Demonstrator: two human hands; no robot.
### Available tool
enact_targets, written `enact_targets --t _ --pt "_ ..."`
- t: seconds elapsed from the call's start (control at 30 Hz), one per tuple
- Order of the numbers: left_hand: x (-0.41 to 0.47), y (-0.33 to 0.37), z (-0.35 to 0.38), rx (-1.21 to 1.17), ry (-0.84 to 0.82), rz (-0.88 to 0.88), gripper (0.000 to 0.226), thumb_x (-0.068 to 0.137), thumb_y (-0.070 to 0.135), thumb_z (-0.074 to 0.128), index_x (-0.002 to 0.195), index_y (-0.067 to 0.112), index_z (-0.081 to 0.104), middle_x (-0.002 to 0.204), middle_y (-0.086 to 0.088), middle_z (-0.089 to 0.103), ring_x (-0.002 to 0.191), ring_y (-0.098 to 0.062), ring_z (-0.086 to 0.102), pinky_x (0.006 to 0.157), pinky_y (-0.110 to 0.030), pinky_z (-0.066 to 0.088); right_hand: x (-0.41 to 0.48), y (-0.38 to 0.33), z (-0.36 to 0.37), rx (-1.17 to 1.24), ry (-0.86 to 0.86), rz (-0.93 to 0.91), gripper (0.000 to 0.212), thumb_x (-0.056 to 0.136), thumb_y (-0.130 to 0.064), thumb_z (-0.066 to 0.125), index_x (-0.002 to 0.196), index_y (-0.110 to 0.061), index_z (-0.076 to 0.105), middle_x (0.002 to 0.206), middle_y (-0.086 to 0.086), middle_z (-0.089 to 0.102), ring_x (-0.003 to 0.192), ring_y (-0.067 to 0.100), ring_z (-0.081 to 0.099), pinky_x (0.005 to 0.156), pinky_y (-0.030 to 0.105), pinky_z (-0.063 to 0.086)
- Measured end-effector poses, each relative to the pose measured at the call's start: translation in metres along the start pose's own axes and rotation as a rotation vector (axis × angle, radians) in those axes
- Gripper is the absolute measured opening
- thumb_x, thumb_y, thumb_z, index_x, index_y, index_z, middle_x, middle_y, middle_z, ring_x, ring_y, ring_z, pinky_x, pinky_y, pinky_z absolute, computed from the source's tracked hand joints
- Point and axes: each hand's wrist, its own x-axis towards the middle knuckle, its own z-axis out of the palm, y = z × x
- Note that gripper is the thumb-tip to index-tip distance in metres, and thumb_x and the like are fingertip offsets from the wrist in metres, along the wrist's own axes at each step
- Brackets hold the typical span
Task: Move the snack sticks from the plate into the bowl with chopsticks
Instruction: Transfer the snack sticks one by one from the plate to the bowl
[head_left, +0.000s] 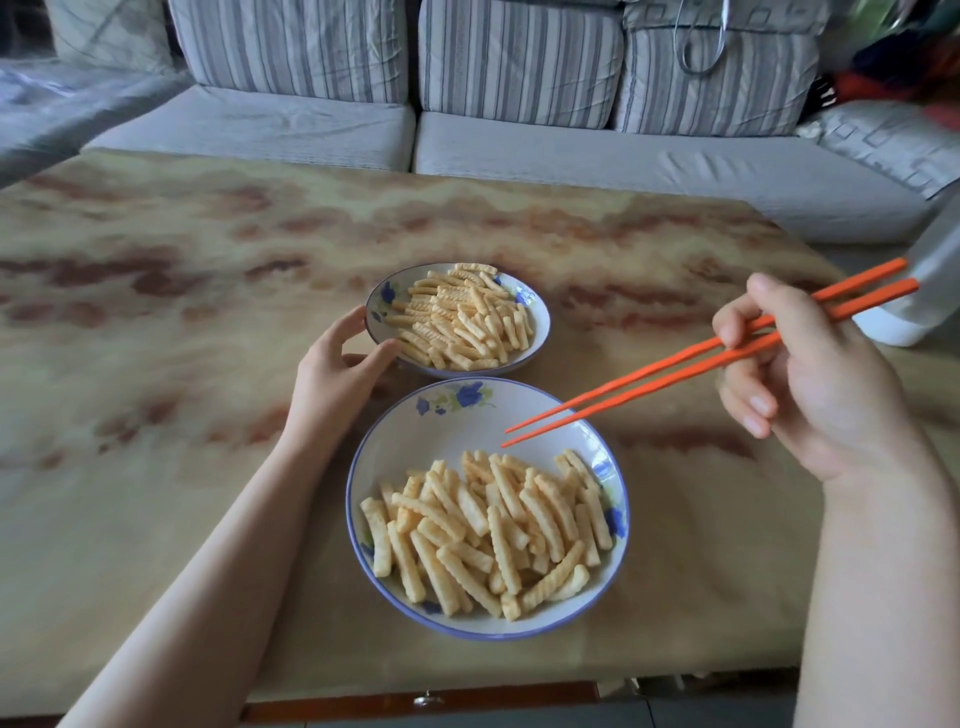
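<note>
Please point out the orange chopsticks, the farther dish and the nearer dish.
orange chopsticks (649, 387): head view, middle of the lower stick.
farther dish (537, 338): head view, bare right inner wall.
nearer dish (415, 447): head view, bare left inner wall.

I see soft, even daylight, moderately bright. A faint shadow lies on the table (156, 338) beside the left hand (337, 364). The middle is sharp; the sofa (519, 150) curves toward the wide-angle edges, and the top right corner is smeared with blur.

My counter (208, 322), marbled tan and brown, carries a far dish (541, 312) and a near dish (441, 431) close together, plus something white (930, 296), perhaps a bottle, at my right.
</note>
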Motion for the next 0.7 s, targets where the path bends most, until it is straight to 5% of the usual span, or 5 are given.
enact_targets --t 0.17,0.33,0.5,0.7 --pt "-0.001 0.001 0.000 -0.005 0.000 -0.009 0.046 0.090 0.024 0.068 0.134 0.028 0.057 0.110 0.009 0.072 0.078 -0.015 0.073 0.067 -0.019 0.058 -0.001 0.002 -0.003 -0.009 -0.030 0.072 0.045 0.102 -0.026 0.037 0.061 -0.010 0.048 0.046 0.008 0.037 0.024 0.013 0.026 0.031 0.014 0.023" --pt "-0.003 0.005 0.001 -0.011 0.012 -0.014 0.044 0.090 0.022 0.068 0.133 0.028 0.058 0.090 0.020 0.069 0.067 -0.001 0.069 0.059 -0.009 0.051 0.000 0.006 0.000 0.006 -0.012 0.093 0.038 0.101 -0.022 0.038 0.067 -0.007 0.045 0.062 0.000 0.050 0.027 0.010 0.030 0.030 0.016 0.025" --pt "-0.002 0.003 0.001 -0.011 0.011 -0.031 0.045 0.090 0.024 0.069 0.134 0.029 0.058 0.098 0.005 0.075 0.075 -0.015 0.073 0.072 -0.024 0.058 0.005 0.006 0.005 0.120 0.107 0.065 0.039 0.102 -0.022 0.037 0.065 -0.012 0.042 0.059 -0.006 0.051 0.027 0.009 0.030 0.032 0.015 0.027" --pt "-0.002 0.004 0.001 -0.010 0.007 -0.036 0.045 0.090 0.024 0.068 0.134 0.029 0.058 0.094 0.002 0.075 0.074 -0.016 0.072 0.073 -0.024 0.058 0.011 0.009 0.014 0.240 0.239 0.010 0.036 0.102 -0.019 0.036 0.067 -0.013 0.044 0.058 -0.007 0.052 0.030 0.009 0.031 0.035 0.015 0.028"
